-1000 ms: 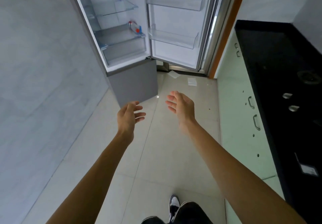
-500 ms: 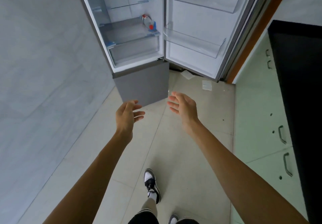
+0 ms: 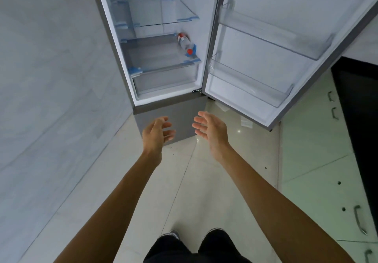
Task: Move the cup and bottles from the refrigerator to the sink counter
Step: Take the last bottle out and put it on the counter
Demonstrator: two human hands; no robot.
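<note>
Head view: refrigerator (image 3: 169, 115) stands open at far centre, with its door (image 3: 276, 58) swung out to the right. One bottle (image 3: 185, 43), clear with a red cap and red label, lies on its side on the lower glass shelf (image 3: 155, 58), at the shelf's right edge, cap toward the near side. Left hand (image 3: 156, 132) and right hand (image 3: 210, 128) are both empty, fingers spread and loosely bent, palms facing each other, apart, in front of the refrigerator's grey lower panel. Dark tabletop (image 3: 360, 103) runs along the right edge.
</note>
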